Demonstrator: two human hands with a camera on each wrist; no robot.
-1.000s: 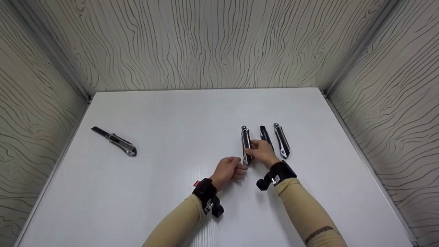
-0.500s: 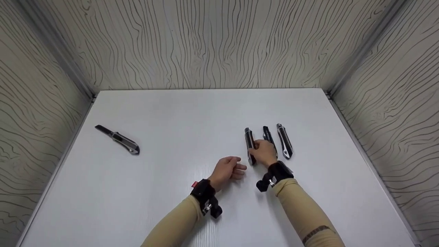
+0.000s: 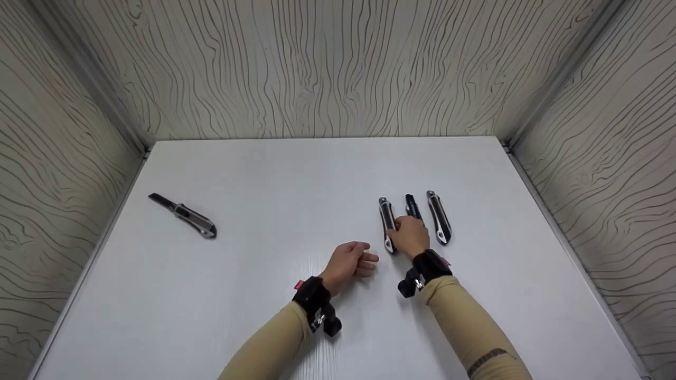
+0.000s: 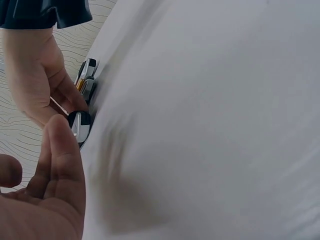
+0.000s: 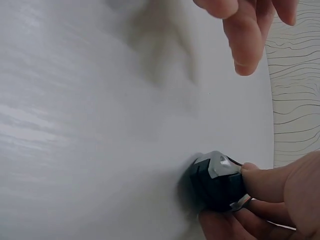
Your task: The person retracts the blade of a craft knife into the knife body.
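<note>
My right hand (image 3: 411, 236) pinches a silver and black utility knife (image 3: 386, 216) lying on the white table, thumb on one side and fingers on the other. In the right wrist view the dark end of this knife (image 5: 217, 185) faces the camera. A black utility knife (image 3: 413, 205) lies just right of it, partly hidden by the hand. Farther right lies another silver and black utility knife (image 3: 439, 217), roughly parallel. My left hand (image 3: 348, 264) hovers low over the table near the held knife's lower end, fingers loosely curled, holding nothing; its fingers (image 4: 64, 155) show in the left wrist view.
At the far left of the white table (image 3: 274, 184) lies another utility knife (image 3: 182, 215) with its dark blade slid out, pointing up and left. Wood-patterned panels (image 3: 317, 68) enclose the table at the back and both sides.
The held utility knife has rolled slightly in my right hand and leans more in line with the two knives to its right. My left hand has stayed almost still.
</note>
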